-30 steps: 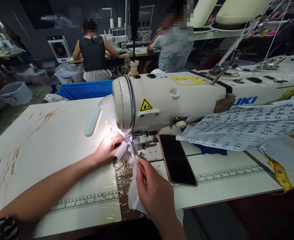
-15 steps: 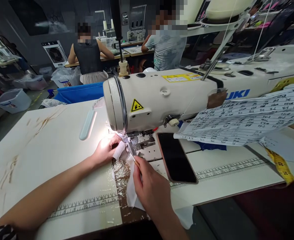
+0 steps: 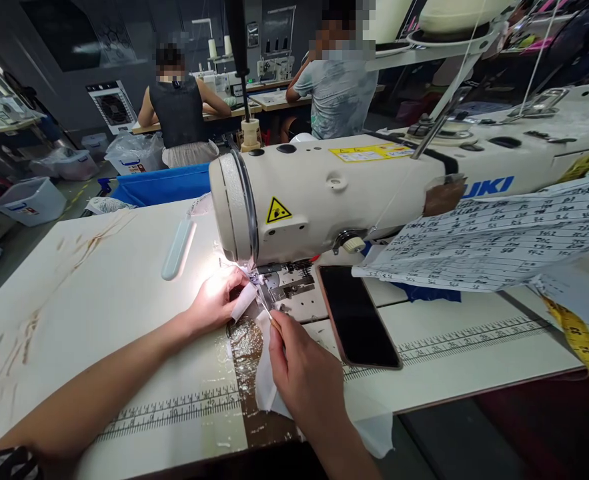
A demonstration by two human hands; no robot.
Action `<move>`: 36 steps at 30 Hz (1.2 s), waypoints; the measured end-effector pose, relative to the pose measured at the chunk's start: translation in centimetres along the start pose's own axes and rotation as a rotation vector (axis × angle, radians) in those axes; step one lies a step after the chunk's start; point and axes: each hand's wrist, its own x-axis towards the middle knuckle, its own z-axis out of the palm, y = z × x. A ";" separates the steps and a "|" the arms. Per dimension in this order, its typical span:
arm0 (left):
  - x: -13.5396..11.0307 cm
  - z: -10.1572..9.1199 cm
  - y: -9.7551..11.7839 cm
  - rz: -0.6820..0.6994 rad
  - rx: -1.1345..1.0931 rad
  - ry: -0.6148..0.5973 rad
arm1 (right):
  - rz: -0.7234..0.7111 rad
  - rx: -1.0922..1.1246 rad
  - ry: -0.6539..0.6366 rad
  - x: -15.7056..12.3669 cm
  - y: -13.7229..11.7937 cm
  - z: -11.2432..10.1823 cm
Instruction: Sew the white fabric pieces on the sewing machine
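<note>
My left hand lies by the sewing machine's needle area, fingers closed on a small folded strip of white fabric. My right hand is closed around an awl, a thin pointed metal tool with a brownish handle. Its tip points at the fabric beside the presser foot; whether it touches is too small to tell. More white fabric hangs under my right hand and over the table's front edge. The white sewing machine stands over the work, its lamp brightening my left fingers.
A phone lies right of my right hand. Patterned, printed cloth drapes before the machine arm. A yellow measuring tape hangs at right. A pale blue-handled tool lies left of the machine. Two people sit at machines behind.
The whole view has shifted slightly, moving things a little to the right. Both hands keep nearly the same pose at the needle area, still holding the fabric and the awl.
</note>
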 end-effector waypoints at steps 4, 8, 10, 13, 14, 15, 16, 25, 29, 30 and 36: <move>0.1 0.3 -0.5 0.061 0.097 0.010 | -0.015 -0.009 -0.013 0.0 0.0 0.0; 0.1 0.4 -0.6 0.036 0.072 0.024 | -0.022 -0.002 -0.017 -0.1 0.0 0.0; 0.1 0.3 -0.4 -0.009 -0.008 0.029 | -0.016 0.009 -0.010 -0.2 0.0 -0.1; 0.0 0.2 -0.1 -0.077 -0.115 0.026 | -0.004 0.021 -0.004 -0.3 0.0 -0.1; -0.1 0.2 -0.1 -0.089 -0.128 0.027 | -0.001 0.018 0.001 -0.3 0.0 -0.1; -0.1 0.2 -0.1 -0.092 -0.132 0.030 | 0.001 0.013 0.003 -0.3 0.1 -0.1; -0.2 0.2 -0.1 -0.086 -0.129 0.032 | 0.001 0.007 0.003 -0.2 0.1 0.0; 0.0 0.4 0.0 0.213 0.310 -0.019 | -0.015 -0.032 -0.026 -0.2 0.1 0.1; -0.2 0.0 0.4 0.251 0.376 -0.093 | -0.049 -0.068 -0.014 -0.1 0.1 0.2; -0.3 -0.2 0.4 0.256 0.367 -0.112 | -0.056 -0.071 -0.011 -0.3 0.1 0.1; -1.3 -0.7 1.2 0.281 0.383 -0.174 | 0.113 0.224 -0.182 -4.5 0.8 -3.6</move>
